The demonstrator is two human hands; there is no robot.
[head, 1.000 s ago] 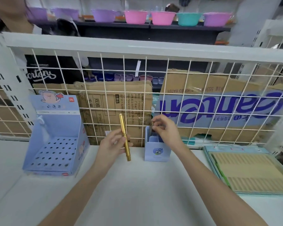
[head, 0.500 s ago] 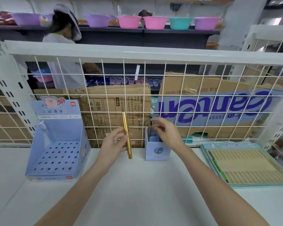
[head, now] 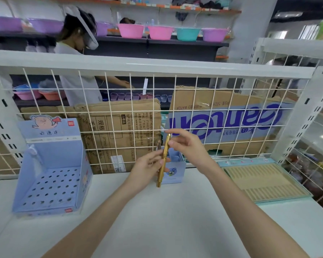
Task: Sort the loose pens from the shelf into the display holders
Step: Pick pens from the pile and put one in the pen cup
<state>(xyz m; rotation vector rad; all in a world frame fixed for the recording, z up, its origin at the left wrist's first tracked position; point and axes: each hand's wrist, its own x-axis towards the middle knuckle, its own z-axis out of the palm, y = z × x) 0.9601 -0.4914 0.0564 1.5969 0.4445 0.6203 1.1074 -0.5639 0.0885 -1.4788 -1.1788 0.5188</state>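
My left hand pinches a gold pen near its middle and holds it almost upright in front of the small blue pen holder. My right hand meets the pen's upper end, with thumb and forefinger closing on its top. A dark pen tip sticks up from the small holder behind the gold pen. To the left stands a larger blue display holder with a perforated base, and none of its holes has a pen in it.
A white wire grid backs the white shelf, with cardboard boxes behind it. A flat teal tray of beige slotted card lies at the right. Beyond the grid a person stands at shelves of coloured bowls.
My right hand left the small holder and rose to the gold pen's top. My left hand carried the pen right, in front of the small holder. The camera tilted up.
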